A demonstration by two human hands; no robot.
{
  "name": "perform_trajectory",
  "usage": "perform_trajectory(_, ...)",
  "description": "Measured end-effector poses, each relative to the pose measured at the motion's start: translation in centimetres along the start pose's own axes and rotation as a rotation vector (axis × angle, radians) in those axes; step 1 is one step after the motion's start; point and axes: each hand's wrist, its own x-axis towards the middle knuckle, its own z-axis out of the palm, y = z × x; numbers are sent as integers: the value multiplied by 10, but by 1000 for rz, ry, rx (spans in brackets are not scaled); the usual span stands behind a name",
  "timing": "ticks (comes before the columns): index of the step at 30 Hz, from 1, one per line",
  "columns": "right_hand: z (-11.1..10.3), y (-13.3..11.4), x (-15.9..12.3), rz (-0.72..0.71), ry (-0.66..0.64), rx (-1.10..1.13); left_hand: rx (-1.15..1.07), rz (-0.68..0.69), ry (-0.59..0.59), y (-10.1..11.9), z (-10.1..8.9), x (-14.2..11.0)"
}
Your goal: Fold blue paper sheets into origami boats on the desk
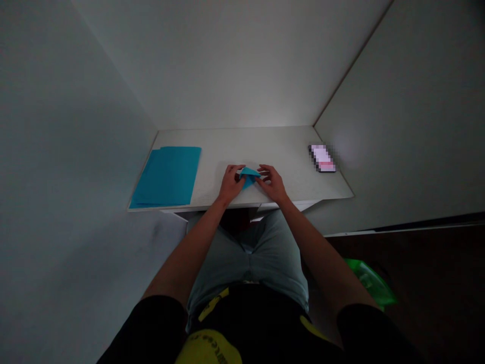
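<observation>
Together, both hands [232, 183] [274, 185] hold folded blue paper [250, 172].

Probably a home study nook: plain pale walls [235, 65] close in a narrow surface [223, 141]. Blue sheets [168, 177] lie at its nine o'clock, a lit phone [322, 157] at three o'clock

The folded paper [250, 172] is light blue. From it, at nine o'clock, the sheets [168, 177] are deeper blue; at three, the phone [321, 156] shows pale pink; at six, the shirt [261, 323] is black with yellow patches.
</observation>
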Motion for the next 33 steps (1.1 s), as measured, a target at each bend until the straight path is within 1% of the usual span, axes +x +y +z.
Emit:
perform_trajectory(2, 0, 2, 1, -18, -41, -32, -39, -6, -14, -1, -1, 0)
perform_trajectory(5, 1, 2, 3, -111, -129, -148, -110, -48, 14, -5, -3, 1)
perform_trajectory(8, 1, -1, 4, -152, -150, -201, -223, -127, 44, -9, -6, 3)
perform_trajectory(10, 1, -1, 4, -132, -153, -169, -300, -180, 30, -11, -8, 5)
perform_trajectory(13, 0, 0, 4, -55, -137, -98, -362, -208, 9, -12, -11, 7)
perform_trajectory(15, -2, 2, 4, 1, -79, -74, -369, -208, -21, -11, -12, 8)
perform_trajectory(19, -6, 7, 4, 82, 70, -54, -328, -198, -140, -9, -14, 6)
perform_trajectory(21, -6, 8, 4, 99, 104, -40, -310, -192, -159, -9, -13, 4)
perform_trajectory(25, -6, 6, 4, 93, 33, -25, -332, -197, -108, -9, -8, 3)
perform_trajectory(27, -5, 4, 5, 109, 12, -23, -326, -210, -113, -10, -7, 3)
perform_trajectory(30, -4, 3, 6, 146, -23, -38, -255, -205, -125, -9, -7, 5)
perform_trajectory(33, -4, 3, 6, 152, -38, -38, -199, -201, -115, -8, -8, 6)
